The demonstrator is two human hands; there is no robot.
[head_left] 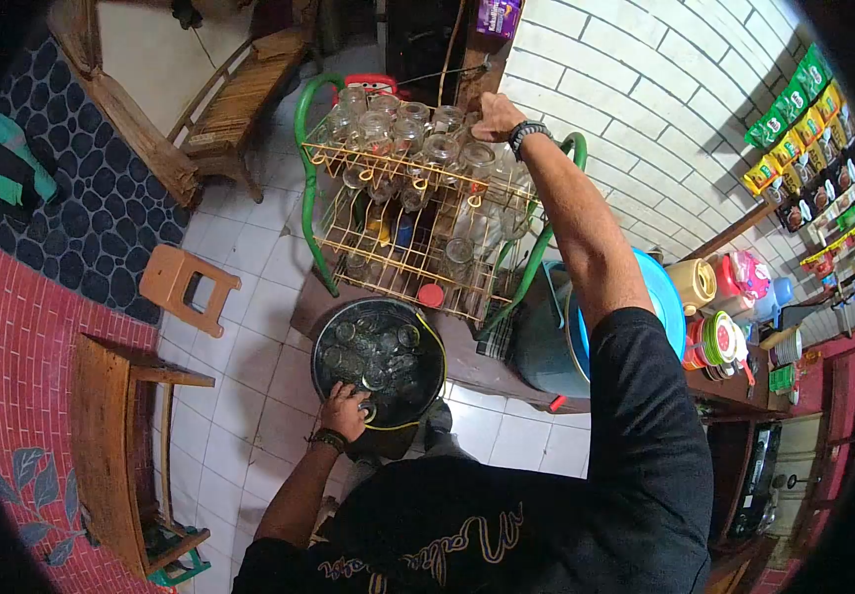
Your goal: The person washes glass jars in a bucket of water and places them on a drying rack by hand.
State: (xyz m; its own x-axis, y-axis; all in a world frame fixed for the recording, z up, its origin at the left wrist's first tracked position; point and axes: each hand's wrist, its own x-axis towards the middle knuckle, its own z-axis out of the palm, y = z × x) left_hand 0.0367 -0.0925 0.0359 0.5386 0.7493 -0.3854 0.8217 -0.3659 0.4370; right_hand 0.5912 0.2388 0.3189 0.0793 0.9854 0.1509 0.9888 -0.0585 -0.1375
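My left hand (344, 412) is at the near rim of a black bucket (434, 388), its fingers curled round a glass (368, 410) whose rim shows beside them. Several clear glasses (373, 342) lie in the bucket, apparently in water. Over the back right of a wire rack (427, 274) with green tube sides, my right hand (497, 119) is closed; whatever it holds is hidden. Close below it are glass mugs (439, 148) crowded on the top tier, mostly upside down. More glassware (459, 252) stands on the lower tier, with a red lid (430, 295) at its front edge.
Right of the rack stands a large tub with a blue lid (657, 307). Beyond it are plastic containers (693, 285) and stacked colourful plates (719, 339). Sachets (794, 119) hang along the wall. A brown stool (190, 287) and wooden bench (110, 445) stand left.
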